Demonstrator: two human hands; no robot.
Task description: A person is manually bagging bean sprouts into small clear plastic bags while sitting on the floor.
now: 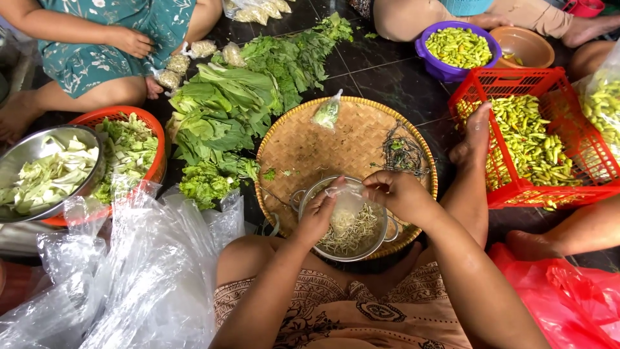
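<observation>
Meanwhile, Sprouts Go Into a Small Clear Bag

Seated on the dark tiled floor (387, 71), a person holds a small clear plastic bag (347, 201) between both hands directly above a steel colander (303, 197) of bean sprouts (352, 236). The left hand (318, 216) pinches the bag's near edge; the right hand (395, 192) closes on its far rim, holding the mouth up. The bag hangs roughly upright, sprouts straight below it, both hands equally near. The colander rests on a round woven tray (310, 145). Leafy greens (226, 113) lie to the left, a red crate of green chillies (536, 139) to the right.
</observation>
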